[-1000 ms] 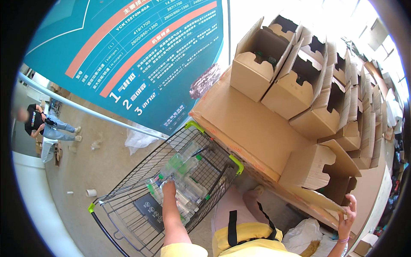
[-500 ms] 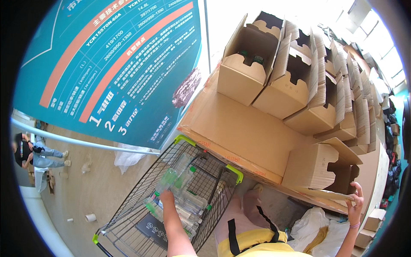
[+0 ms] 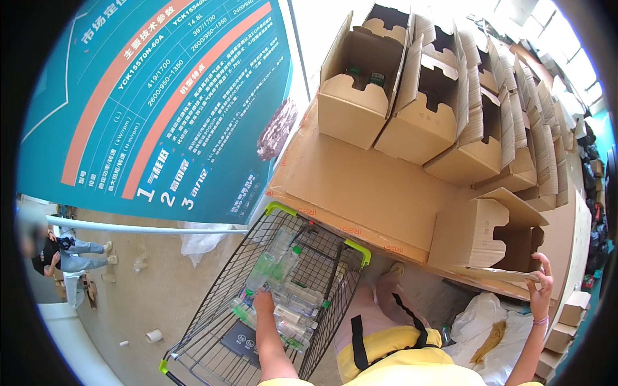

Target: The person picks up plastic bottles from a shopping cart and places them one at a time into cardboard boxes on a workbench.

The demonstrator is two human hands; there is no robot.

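My left hand (image 3: 262,300) reaches down into a wire shopping cart (image 3: 212,302). Its fingers, partly hidden, are closed at the lower end of a clear plastic bottle (image 3: 259,273) with green on it. More clear bottles (image 3: 297,299) with green caps lie in the cart around that hand. On the right, my right hand (image 3: 542,281) pinches the edge of the near flap of an open cardboard box (image 3: 467,235). That box stands at the near edge of a cardboard-covered surface (image 3: 360,186), its cut-out opening facing right.
Rows of open cardboard boxes (image 3: 353,109) fill the far side; the leftmost holds green-capped bottles (image 3: 376,78). A teal printed board (image 3: 161,109) stands at the left. Another person (image 3: 71,248) is beyond the cart. White plastic sacking (image 3: 479,328) lies at lower right.
The view has shifted slightly, so the cart and near box sit a little further right. My left hand stays at the bottles; my right hand keeps hold of the box flap.
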